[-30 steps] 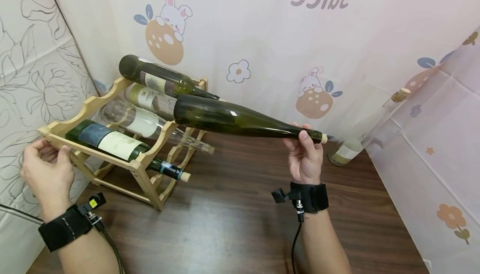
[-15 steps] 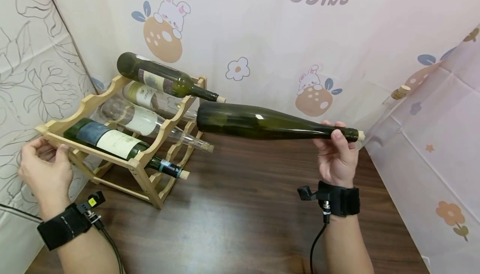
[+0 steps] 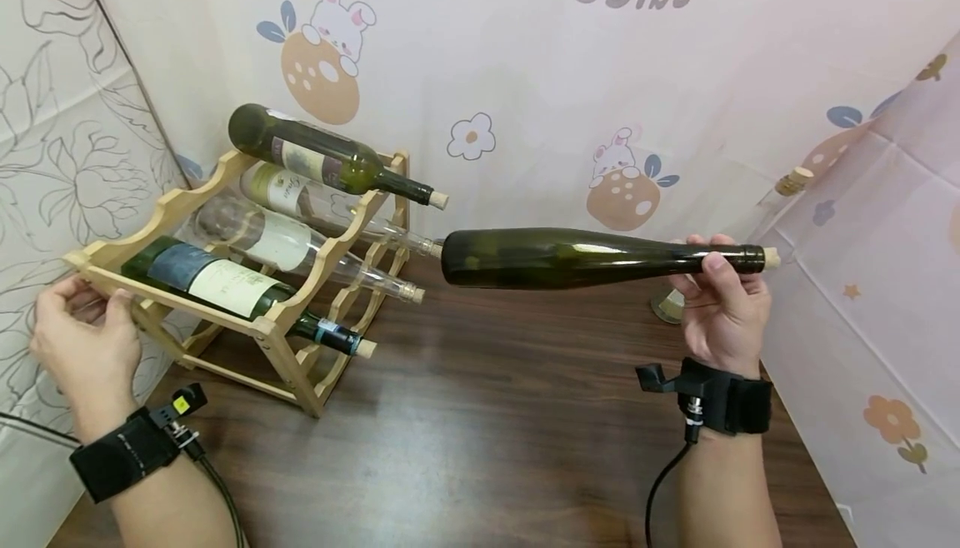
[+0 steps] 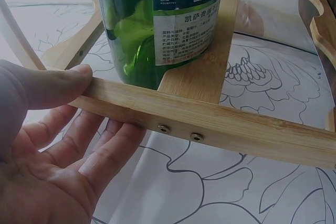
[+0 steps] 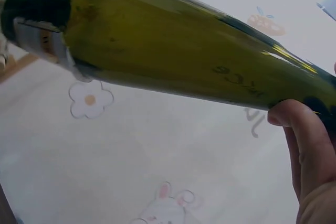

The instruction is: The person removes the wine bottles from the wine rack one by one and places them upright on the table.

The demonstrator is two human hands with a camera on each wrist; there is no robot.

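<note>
My right hand [image 3: 723, 302] grips a dark green wine bottle [image 3: 547, 258] by its neck, holding it nearly level above the table. Its corked mouth points right and its base faces the rack. The right wrist view shows a label [image 5: 44, 43] near the base. At the left, my left hand [image 3: 86, 336] pinches the end rail of a wooden wine rack [image 3: 296, 369], thumb on top and fingers beneath, as the left wrist view shows. In the rack's top tier lie a green labelled bottle [image 3: 232, 286], two clear bottles and a dark bottle [image 3: 315, 152] at the back, all corked.
A clear corked bottle [image 3: 667, 306] stands at the right back, partly hidden behind my right hand. The dark wood table [image 3: 480, 431] meets printed wall sheets at the back and sides. Cables run from both wrist straps.
The right hand has moved right with the green bottle, whose base has come away from over the rack and levelled out. The left hand stays on the rail.
</note>
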